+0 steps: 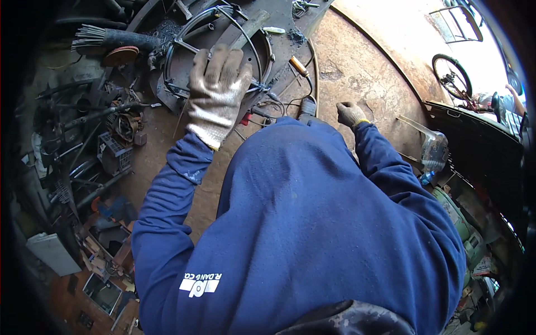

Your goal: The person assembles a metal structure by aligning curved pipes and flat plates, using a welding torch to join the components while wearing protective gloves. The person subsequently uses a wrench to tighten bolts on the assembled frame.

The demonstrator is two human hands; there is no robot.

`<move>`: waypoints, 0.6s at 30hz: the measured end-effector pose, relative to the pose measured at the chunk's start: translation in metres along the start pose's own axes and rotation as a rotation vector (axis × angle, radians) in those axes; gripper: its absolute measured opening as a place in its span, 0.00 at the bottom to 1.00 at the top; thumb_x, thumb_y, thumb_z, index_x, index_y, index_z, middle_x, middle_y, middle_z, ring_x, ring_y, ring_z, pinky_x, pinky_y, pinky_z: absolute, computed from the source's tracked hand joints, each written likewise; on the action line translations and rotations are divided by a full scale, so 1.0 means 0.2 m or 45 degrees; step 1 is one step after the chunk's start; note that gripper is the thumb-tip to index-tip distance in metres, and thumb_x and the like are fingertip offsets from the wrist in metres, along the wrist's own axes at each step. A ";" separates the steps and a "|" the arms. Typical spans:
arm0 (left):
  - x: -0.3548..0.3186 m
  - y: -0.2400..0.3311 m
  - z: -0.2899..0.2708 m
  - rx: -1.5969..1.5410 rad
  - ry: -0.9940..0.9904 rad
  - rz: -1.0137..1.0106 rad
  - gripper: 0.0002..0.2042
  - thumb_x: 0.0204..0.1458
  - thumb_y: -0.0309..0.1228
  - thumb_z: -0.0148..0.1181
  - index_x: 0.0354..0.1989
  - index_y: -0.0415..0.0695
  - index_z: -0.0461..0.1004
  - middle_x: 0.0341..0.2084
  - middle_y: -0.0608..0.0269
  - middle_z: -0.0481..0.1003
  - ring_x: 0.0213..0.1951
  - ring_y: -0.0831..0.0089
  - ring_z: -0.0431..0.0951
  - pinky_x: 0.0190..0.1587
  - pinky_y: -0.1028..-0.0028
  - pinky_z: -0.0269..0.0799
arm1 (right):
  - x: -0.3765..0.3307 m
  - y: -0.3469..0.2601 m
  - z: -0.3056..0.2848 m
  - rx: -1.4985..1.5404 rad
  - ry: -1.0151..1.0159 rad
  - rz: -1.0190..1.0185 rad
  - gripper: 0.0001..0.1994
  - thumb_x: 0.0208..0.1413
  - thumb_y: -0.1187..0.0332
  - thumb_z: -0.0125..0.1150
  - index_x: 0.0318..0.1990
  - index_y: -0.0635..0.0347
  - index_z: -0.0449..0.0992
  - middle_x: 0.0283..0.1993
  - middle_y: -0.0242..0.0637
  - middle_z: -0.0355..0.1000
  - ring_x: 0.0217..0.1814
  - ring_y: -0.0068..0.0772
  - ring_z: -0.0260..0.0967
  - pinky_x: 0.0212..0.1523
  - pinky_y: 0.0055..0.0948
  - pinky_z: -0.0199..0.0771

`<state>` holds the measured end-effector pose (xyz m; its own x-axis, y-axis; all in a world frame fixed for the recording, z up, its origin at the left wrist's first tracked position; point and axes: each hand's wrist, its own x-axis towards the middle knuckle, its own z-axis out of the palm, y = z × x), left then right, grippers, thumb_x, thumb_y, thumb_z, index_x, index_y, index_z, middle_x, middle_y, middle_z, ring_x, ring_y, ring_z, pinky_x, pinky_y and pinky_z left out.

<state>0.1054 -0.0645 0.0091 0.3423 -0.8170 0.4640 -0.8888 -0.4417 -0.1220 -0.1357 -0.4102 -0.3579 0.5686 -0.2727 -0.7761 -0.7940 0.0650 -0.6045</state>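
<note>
Two gloved hands work at the round rusty steel worktable (357,67). My left hand (216,92), fingers spread flat, presses the dark bent-rod wire ring frame (190,33) near the table's far edge. My right hand (350,114) rests loosely curled on the table; grip unclear. Frame looks partly assembled; an orange-handled tool (298,66) lies untouched between the hands.
</note>
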 end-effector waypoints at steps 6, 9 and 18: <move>0.02 -0.02 -0.02 0.076 -0.480 0.102 0.15 0.47 0.30 0.65 0.46 0.48 0.78 0.43 0.64 0.77 0.59 0.61 0.75 0.69 0.48 0.56 | -0.03 -0.08 -0.03 -0.260 -0.031 0.041 0.23 0.63 0.51 0.58 0.46 0.66 0.81 0.27 0.37 0.76 0.27 0.30 0.75 0.32 0.33 0.75; -0.03 0.00 -0.08 0.125 -0.550 0.051 0.15 0.48 0.31 0.64 0.46 0.48 0.78 0.44 0.65 0.77 0.60 0.62 0.74 0.69 0.47 0.57 | -0.05 -0.09 0.02 -0.330 -0.068 0.050 0.18 0.67 0.55 0.55 0.41 0.64 0.77 0.24 0.28 0.69 0.24 0.25 0.67 0.28 0.30 0.71; 0.08 0.15 -0.10 0.101 -0.319 -0.145 0.12 0.49 0.29 0.64 0.43 0.49 0.79 0.43 0.65 0.77 0.58 0.65 0.75 0.65 0.50 0.64 | 0.04 0.16 -0.25 -1.484 -0.212 -0.643 0.10 0.54 0.64 0.58 0.37 0.60 0.75 0.37 0.50 0.79 0.43 0.52 0.78 0.45 0.42 0.78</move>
<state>0.0777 -0.0842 0.0304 0.5121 -0.8222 0.2484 -0.8170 -0.5555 -0.1545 -0.1669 -0.4576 -0.3756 0.8133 0.1073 -0.5718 -0.1536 -0.9084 -0.3889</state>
